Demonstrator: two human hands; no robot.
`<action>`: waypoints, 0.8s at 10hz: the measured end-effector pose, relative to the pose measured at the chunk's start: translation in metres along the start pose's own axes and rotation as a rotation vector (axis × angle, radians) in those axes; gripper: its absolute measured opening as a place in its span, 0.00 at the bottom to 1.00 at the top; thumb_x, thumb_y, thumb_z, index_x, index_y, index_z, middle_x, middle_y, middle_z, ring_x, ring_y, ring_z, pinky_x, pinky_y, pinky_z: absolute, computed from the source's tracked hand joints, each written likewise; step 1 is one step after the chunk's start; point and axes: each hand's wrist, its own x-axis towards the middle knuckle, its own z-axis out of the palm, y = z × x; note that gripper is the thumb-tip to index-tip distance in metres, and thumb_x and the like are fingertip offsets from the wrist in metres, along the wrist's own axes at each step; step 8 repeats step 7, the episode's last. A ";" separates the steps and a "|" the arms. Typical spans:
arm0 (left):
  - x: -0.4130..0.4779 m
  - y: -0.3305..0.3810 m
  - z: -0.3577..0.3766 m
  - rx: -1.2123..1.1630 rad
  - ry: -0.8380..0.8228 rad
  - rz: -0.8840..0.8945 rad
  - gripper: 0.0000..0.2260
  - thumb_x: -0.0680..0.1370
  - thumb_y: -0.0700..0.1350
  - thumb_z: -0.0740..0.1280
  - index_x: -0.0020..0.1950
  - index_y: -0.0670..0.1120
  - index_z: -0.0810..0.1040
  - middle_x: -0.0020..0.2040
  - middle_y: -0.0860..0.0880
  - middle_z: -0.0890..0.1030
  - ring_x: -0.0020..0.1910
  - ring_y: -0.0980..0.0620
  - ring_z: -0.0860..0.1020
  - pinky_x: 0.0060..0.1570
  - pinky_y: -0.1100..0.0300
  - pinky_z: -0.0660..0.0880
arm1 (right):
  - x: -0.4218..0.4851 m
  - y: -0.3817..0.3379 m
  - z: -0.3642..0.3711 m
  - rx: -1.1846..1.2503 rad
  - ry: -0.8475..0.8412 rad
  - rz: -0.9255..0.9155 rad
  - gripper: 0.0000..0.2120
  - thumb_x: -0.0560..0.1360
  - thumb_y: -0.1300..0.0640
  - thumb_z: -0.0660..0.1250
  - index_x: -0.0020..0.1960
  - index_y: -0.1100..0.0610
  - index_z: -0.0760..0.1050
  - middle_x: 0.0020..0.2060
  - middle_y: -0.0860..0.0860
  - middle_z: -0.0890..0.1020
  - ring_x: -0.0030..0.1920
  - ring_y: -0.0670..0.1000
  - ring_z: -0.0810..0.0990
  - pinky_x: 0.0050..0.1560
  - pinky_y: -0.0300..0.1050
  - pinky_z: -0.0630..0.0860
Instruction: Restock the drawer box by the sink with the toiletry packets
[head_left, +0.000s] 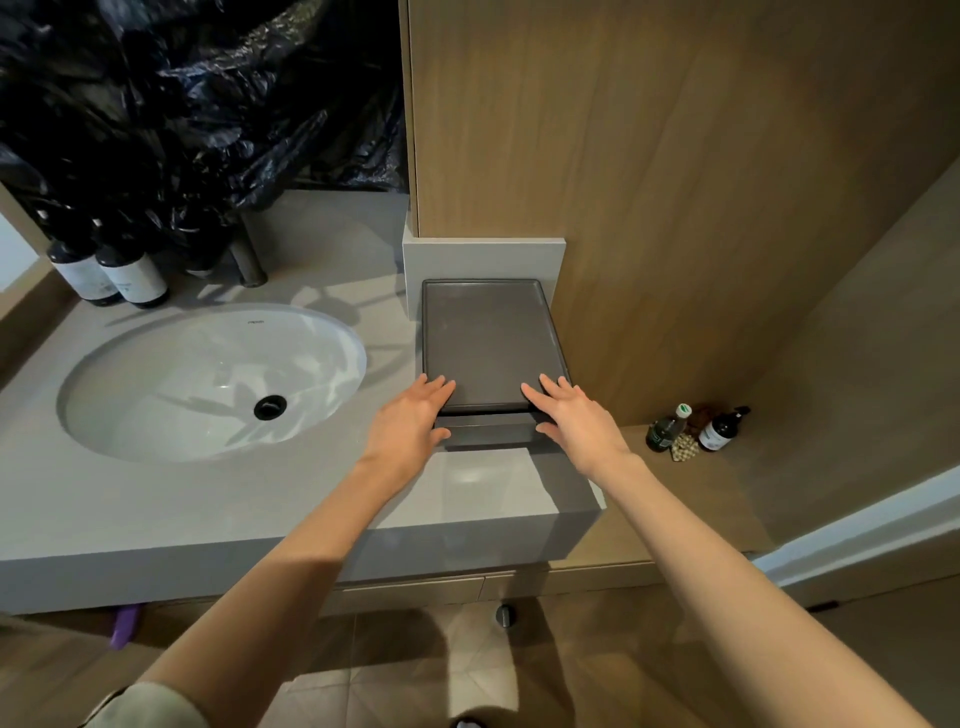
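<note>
Both forearms are reaching over the counter edge. Left hand and right hand are lying open on the front corners of the drawer box, just right of the sink. It is looking stiff and smooth, probably best held by its sides. Bottles are standing well apart; no packets are showing.

A white oval sink with a black drain occupies the left centre of the frame. Two dark bottles stand at the upper left, beneath black plastic sheeting. Two further bottles stand on a low wooden ledge at right centre. A purple object lies lower left.
</note>
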 end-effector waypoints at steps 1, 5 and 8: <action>0.012 -0.002 -0.003 0.039 -0.024 0.002 0.26 0.79 0.43 0.63 0.76 0.50 0.59 0.77 0.52 0.58 0.77 0.52 0.55 0.69 0.54 0.62 | 0.010 0.002 -0.005 -0.071 -0.004 0.019 0.25 0.82 0.58 0.56 0.77 0.47 0.55 0.77 0.51 0.58 0.76 0.56 0.59 0.67 0.52 0.69; 0.016 -0.001 -0.006 0.122 -0.002 0.032 0.24 0.80 0.44 0.60 0.75 0.51 0.59 0.77 0.55 0.59 0.76 0.52 0.55 0.67 0.56 0.66 | 0.012 0.007 0.001 -0.058 0.034 0.052 0.23 0.83 0.54 0.55 0.76 0.43 0.57 0.77 0.47 0.60 0.74 0.52 0.64 0.61 0.52 0.76; 0.004 -0.005 -0.005 -0.036 0.029 0.043 0.24 0.80 0.45 0.59 0.76 0.49 0.59 0.77 0.52 0.60 0.76 0.51 0.57 0.73 0.56 0.57 | -0.002 0.002 -0.020 0.409 -0.006 0.005 0.22 0.79 0.52 0.63 0.72 0.43 0.66 0.73 0.47 0.68 0.73 0.51 0.66 0.68 0.49 0.69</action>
